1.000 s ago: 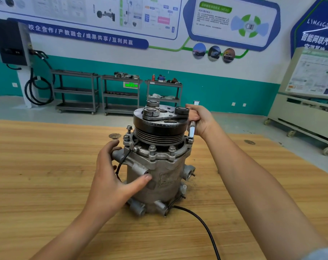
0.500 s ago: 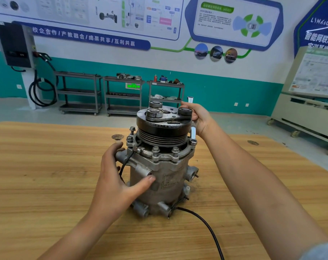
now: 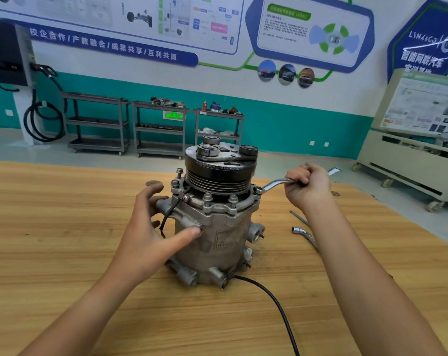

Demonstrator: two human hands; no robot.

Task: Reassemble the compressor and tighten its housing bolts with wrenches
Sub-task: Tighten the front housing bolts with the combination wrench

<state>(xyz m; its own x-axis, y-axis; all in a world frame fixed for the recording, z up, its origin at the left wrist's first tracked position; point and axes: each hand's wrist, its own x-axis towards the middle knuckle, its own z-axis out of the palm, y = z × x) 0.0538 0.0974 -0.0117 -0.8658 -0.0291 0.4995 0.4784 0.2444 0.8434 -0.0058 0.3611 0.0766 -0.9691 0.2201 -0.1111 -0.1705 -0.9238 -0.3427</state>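
Step in hand, bolt tightening: your right hand (image 3: 309,186) curls round the wrench (image 3: 275,183) on the 3 o'clock housing bolt (image 3: 257,189), left hand (image 3: 151,227) spread, bracing the compressor (image 3: 217,237); next, likely a steady swing.

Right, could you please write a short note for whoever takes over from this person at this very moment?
Left hand: open, braced against the compressor, which stands upright on the table.
Right hand: grips the wrench, whose ring end sits on the right-hand flange bolt.
Done: housing assembled, with bolts in place round the flange.
Left: tighten this bolt, then the others. The rear-left bolt seems to stand proud. The spare tools lie on the table to the right.
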